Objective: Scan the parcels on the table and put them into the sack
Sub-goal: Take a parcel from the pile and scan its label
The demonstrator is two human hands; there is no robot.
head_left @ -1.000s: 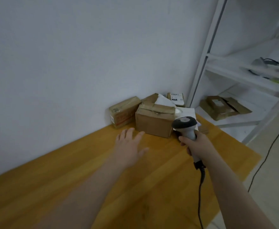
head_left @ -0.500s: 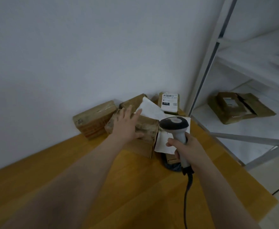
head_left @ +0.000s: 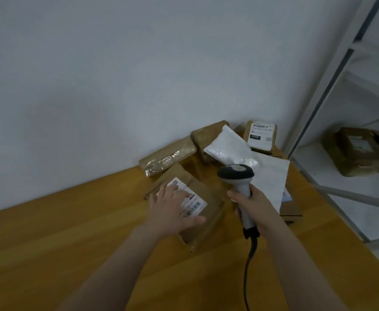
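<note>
A honey-coloured wooden table runs along a plain pale wall, and the parcels sit bunched in its far right corner. The left hand lies flat on the nearest cardboard parcel, fingers straight and spread across its white barcode label. The right hand is curled tight round the handle of a grey scanner, whose head stands just right of that parcel; its dark cable trails toward the near edge. Behind, against the wall, lie a taped brown box, a second brown box with a white poly bag leaning on it, and a small labelled box. A white mailer overlaps a flat carton. To the right stands white metal shelving holding flattened cartons.
</note>
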